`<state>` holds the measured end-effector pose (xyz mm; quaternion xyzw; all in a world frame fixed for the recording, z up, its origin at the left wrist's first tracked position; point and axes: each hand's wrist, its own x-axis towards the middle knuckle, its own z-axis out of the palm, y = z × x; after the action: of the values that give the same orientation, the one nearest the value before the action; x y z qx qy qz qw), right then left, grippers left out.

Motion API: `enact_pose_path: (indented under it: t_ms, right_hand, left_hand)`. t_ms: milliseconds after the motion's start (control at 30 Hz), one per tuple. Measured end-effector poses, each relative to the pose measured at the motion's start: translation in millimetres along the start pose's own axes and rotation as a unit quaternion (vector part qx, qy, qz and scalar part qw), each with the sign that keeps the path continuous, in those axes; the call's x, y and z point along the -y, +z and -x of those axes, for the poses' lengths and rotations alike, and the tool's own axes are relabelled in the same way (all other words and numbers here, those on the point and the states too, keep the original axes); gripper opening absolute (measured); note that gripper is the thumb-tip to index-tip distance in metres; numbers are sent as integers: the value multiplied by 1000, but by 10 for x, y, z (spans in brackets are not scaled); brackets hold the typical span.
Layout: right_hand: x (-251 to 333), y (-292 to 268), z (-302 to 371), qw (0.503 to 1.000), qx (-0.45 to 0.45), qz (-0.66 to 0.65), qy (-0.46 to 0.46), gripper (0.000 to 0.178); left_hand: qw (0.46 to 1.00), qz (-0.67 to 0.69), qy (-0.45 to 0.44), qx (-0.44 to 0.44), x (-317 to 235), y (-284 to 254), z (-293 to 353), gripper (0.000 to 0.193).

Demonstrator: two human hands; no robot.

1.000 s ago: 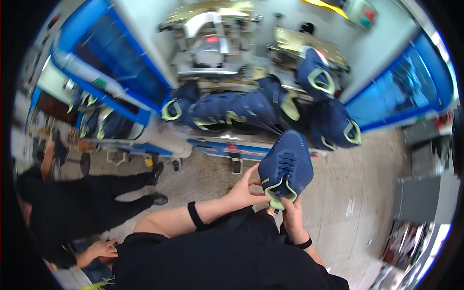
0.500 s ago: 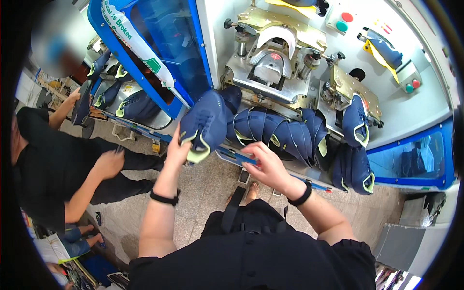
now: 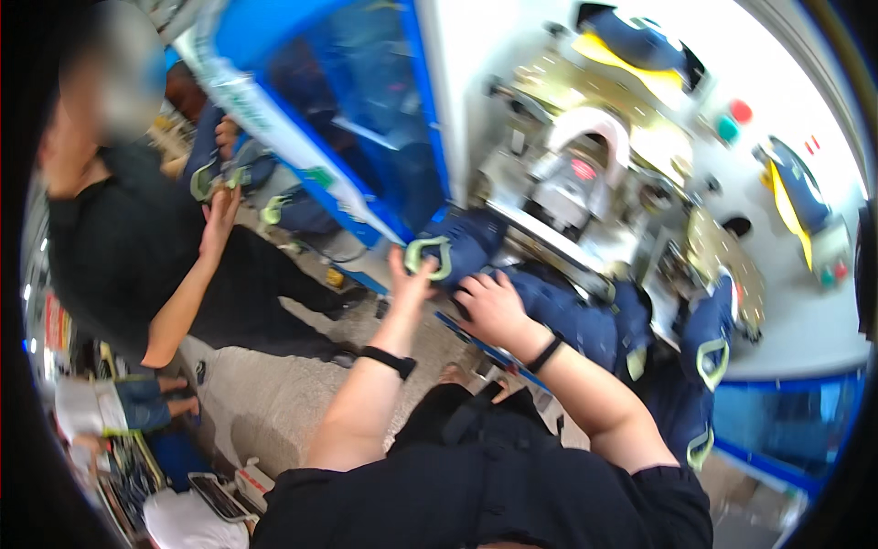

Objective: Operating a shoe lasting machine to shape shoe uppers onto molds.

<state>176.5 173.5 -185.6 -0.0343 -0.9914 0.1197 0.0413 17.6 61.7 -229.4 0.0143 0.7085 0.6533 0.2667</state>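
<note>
A navy shoe upper (image 3: 474, 240) with a pale green-lined opening lies at the left end of a row of similar navy uppers (image 3: 578, 325). My left hand (image 3: 410, 279) grips it by the green collar, thumb and fingers on either side. Close beside it, my right hand (image 3: 494, 306) has its fingers bent over navy shoe material at the same end of the row. Blur hides whether that is the same upper or its neighbour. More navy uppers (image 3: 706, 343) with green collars hang at the right end of the row.
Behind the row stands a metal moulding press (image 3: 572, 188) with a white curved pad. A blue-framed door (image 3: 425, 119) is at its left. Yellow-edged uppers (image 3: 791, 197) hang on the white wall near push buttons (image 3: 729, 128). At left, a co-worker (image 3: 137, 238) handles other shoes.
My left hand has brought the upper from the air down to the row's left end, and its collar now faces left. My right hand has come onto the navy material. The view has swung left.
</note>
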Motion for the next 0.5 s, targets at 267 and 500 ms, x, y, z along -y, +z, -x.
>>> enact_pose_path:
  t_ms: [267, 500]
  right_hand:
    - [351, -476, -206, 999, 22, -36, -20, 32]
    - [952, -1160, -847, 905, -96, -404, -95, 30]
  left_hand:
    - [990, -114, 58, -62, 162, -37, -67, 110]
    - [977, 207, 27, -33, -78, -564, 389, 57]
